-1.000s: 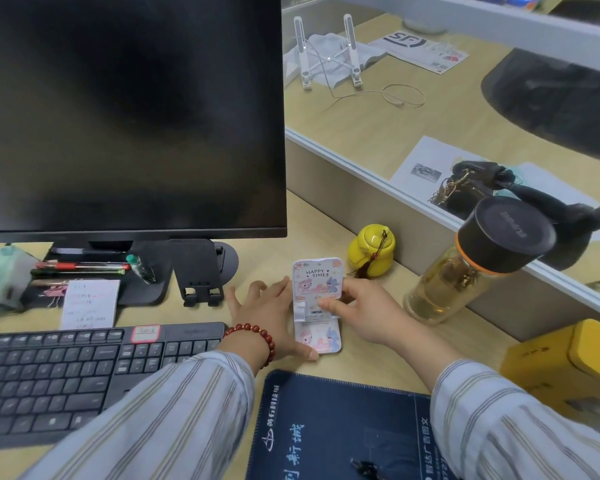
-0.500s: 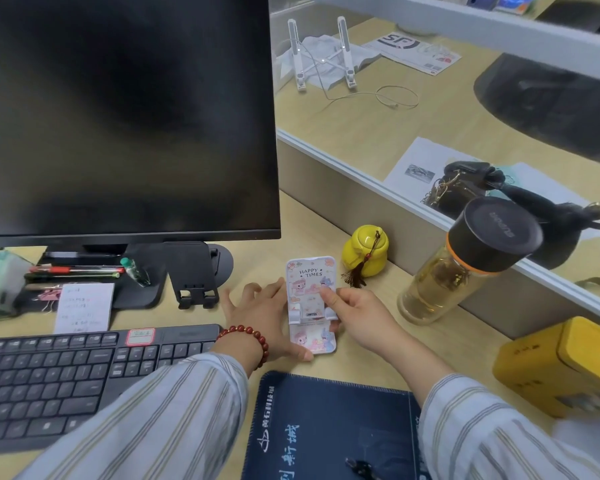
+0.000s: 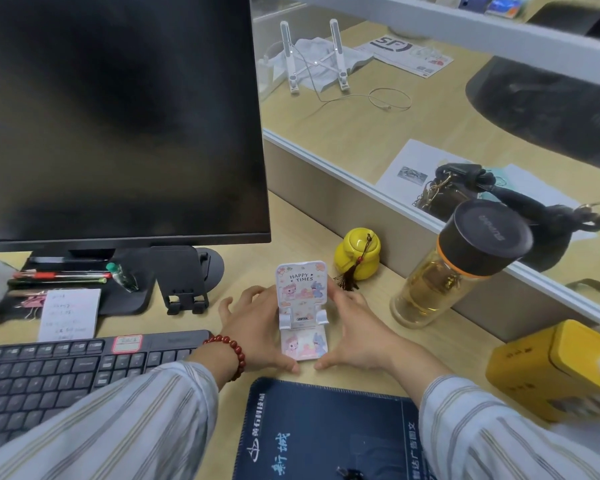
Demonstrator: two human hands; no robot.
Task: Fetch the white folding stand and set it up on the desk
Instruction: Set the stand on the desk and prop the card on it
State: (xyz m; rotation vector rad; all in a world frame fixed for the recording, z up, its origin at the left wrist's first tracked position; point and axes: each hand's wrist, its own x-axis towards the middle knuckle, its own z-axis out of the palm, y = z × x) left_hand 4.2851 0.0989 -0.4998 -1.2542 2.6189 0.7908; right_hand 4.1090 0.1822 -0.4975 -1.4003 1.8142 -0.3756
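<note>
The white folding stand (image 3: pixel 302 299), printed with pink cartoon figures and "HAPPY TIMES", stands unfolded on the wooden desk (image 3: pixel 371 306). Its back panel is raised and its base lies flat towards me. My left hand (image 3: pixel 257 327), with a red bead bracelet on the wrist, is spread beside the stand's left side, thumb by the base corner. My right hand (image 3: pixel 354 327) is spread along the right side, fingertips against the back panel's edge and thumb by the base. Neither hand grips it.
A black monitor (image 3: pixel 118 116) and a black phone stand (image 3: pixel 184 282) are to the left, a keyboard (image 3: pixel 66 368) front left. A yellow jar (image 3: pixel 355 254), a bottle (image 3: pixel 444 271) and a yellow box (image 3: pixel 551 368) are right. A dark blue mat (image 3: pixel 326 431) lies nearest me. Another white stand (image 3: pixel 316 57) sits behind the glass partition.
My right hand has left the front of the stand and moved to its right side. The back panel now stands more upright, and both hands are spread around it.
</note>
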